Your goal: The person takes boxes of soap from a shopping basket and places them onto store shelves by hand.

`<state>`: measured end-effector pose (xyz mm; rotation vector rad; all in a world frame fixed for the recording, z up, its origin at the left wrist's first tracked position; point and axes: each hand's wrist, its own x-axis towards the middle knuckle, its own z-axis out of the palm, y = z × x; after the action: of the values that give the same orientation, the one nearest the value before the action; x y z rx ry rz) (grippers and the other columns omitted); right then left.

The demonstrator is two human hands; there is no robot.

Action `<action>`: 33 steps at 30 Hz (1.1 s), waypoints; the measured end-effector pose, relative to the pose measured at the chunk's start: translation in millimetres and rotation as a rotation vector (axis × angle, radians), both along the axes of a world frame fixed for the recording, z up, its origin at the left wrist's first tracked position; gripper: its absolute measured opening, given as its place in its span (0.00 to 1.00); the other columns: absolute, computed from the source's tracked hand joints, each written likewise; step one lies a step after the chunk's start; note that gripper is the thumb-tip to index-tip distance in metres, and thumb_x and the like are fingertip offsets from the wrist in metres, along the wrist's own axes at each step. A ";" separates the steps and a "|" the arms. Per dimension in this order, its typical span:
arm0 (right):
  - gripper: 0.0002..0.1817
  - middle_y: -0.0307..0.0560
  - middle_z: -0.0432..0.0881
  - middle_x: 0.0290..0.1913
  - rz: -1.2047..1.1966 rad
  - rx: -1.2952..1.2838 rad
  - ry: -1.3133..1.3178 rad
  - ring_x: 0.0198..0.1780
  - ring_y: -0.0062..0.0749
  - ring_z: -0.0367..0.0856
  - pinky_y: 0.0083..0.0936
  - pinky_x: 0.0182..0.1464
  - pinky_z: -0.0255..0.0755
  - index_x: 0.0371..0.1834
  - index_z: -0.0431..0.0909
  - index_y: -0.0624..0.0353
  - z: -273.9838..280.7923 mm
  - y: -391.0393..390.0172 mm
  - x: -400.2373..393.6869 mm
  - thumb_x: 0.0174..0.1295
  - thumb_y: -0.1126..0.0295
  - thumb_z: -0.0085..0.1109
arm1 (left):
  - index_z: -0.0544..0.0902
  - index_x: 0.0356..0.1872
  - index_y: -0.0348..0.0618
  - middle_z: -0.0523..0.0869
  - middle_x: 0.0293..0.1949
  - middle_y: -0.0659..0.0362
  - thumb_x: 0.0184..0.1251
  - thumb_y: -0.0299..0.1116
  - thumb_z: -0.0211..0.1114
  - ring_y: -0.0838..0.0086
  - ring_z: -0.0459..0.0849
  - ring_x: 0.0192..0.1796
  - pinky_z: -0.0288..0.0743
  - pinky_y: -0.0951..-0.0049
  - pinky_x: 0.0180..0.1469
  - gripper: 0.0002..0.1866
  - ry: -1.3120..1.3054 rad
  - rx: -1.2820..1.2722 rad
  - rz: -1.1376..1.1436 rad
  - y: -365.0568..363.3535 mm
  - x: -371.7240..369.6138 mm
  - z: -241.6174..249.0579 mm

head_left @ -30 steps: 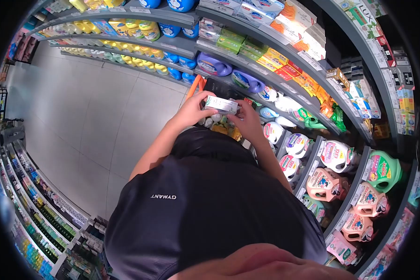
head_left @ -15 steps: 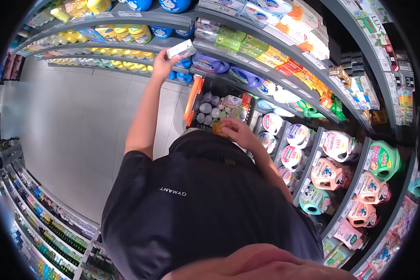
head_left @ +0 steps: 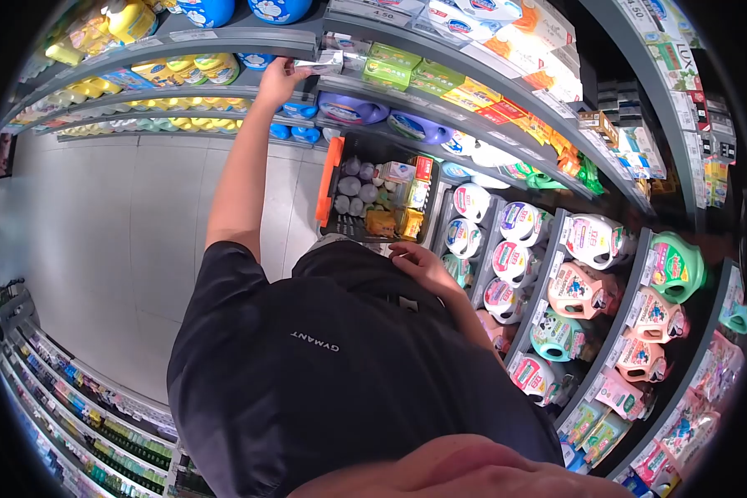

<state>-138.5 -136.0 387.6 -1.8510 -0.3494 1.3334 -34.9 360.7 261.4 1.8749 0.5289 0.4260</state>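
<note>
My left hand (head_left: 282,79) reaches up to a shelf and pinches one end of a small white soap box (head_left: 324,63). The box lies level at the shelf's opening, beside other small boxes (head_left: 346,43) and green soap packs (head_left: 390,66). Low at my right side, my right hand (head_left: 419,264) hangs by the near edge of the black basket (head_left: 369,143), its fingers loosely bent and apart, nothing visible in them. Inside the basket are several round pale wrapped items (head_left: 349,186), small boxes (head_left: 398,172) and yellow packs (head_left: 381,222).
An orange handle (head_left: 329,187) edges the basket. To my right, shelves hold detergent jugs (head_left: 577,290). Purple bottles (head_left: 353,109) stand on a lower shelf ahead, with yellow bottles (head_left: 170,70) at upper left. Tiled floor (head_left: 141,241) stretches to my left, with another shelf (head_left: 75,398) behind.
My left hand has moved up and forward with the soap box, to the shelf. My right hand has drawn back from the yellow pack in the basket to its near edge.
</note>
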 end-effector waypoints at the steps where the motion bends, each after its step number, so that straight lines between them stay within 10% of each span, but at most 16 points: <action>1: 0.21 0.43 0.84 0.53 -0.004 -0.009 0.003 0.51 0.22 0.81 0.22 0.56 0.73 0.66 0.74 0.61 0.6 0.2 -1.2 0.73 0.65 0.59 | 0.81 0.55 0.33 0.89 0.45 0.57 0.63 0.34 0.77 0.75 0.84 0.45 0.76 0.72 0.51 0.23 0.019 0.013 -0.005 -0.2 2.2 -0.7; 11: 0.22 0.45 0.86 0.52 -0.046 -0.052 -0.036 0.48 0.26 0.82 0.26 0.54 0.75 0.64 0.77 0.60 -7.7 0.1 -12.7 0.71 0.61 0.60 | 0.71 0.69 0.34 0.87 0.47 0.50 0.65 0.39 0.69 0.71 0.84 0.47 0.76 0.71 0.51 0.34 -0.005 0.051 -0.116 -61.2 10.6 1.3; 17: 0.20 0.44 0.84 0.51 -0.024 -0.079 -0.024 0.50 0.22 0.81 0.22 0.54 0.73 0.63 0.75 0.64 -6.1 -1.6 -18.2 0.73 0.65 0.58 | 0.72 0.69 0.39 0.83 0.57 0.37 0.61 0.43 0.68 0.45 0.81 0.61 0.72 0.58 0.64 0.36 0.081 -0.041 -0.026 -57.4 19.3 14.3; 33: 0.20 0.44 0.85 0.49 -0.033 -0.058 -0.059 0.48 0.23 0.81 0.23 0.52 0.74 0.62 0.76 0.66 -10.5 -4.7 -34.4 0.73 0.65 0.58 | 0.79 0.63 0.38 0.86 0.51 0.37 0.59 0.49 0.65 0.45 0.84 0.56 0.75 0.57 0.62 0.34 0.106 0.052 -0.096 -48.6 31.1 10.4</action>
<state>-172.8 -140.6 377.1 -1.9394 -0.3126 1.2810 -3.8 312.0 271.8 1.9724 0.4998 0.2801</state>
